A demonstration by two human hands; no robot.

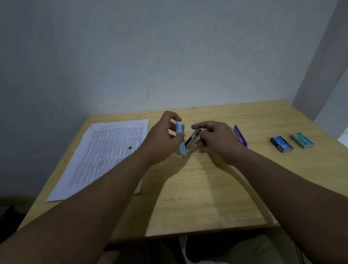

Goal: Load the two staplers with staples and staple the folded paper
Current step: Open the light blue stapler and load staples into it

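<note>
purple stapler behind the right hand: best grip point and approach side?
Judging by its pose, take the purple stapler across its long sides near the middle, coming from above. It lies flat on the table, running away from the person, so both sides are open. The right hand hides its left part, so that hand must move off first.

Light-blue stapler (pixel 181 138) (purple stapler (pixel 240 135) beside)

Both forearms are bare to the frame edge, with no sleeve, watch or ring visible; the left hand (pixel 165 137) and the right hand (pixel 216 140) wear no gloves; at the bottom, the lap shows what seems to be khaki-brown trousers (pixel 261 255), though the light there is dim.
</note>
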